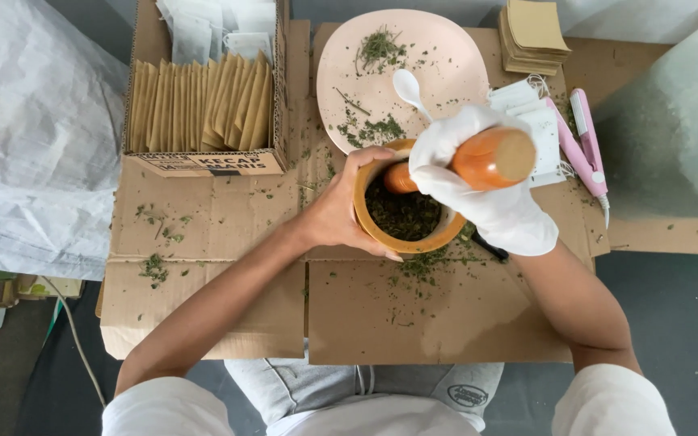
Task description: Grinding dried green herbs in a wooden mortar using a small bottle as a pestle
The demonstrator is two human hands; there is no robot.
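A wooden mortar point(381, 234) holding dark green dried herbs point(401, 214) stands on flattened cardboard point(365, 315). My left hand point(341, 211), bare, grips the mortar's left side. My right hand point(486, 190), in a white glove, is closed around an orange wooden pestle point(490, 157) whose lower end sits inside the mortar.
Behind the mortar lies a pink plate point(446, 56) with herb bits and a white spoon point(408, 87). A cardboard box of brown paper sachets point(199, 101) stands at the back left. A stack of brown sachets point(533, 32), white tea bags point(539, 129) and a pink sealer tool point(585, 145) lie at the right.
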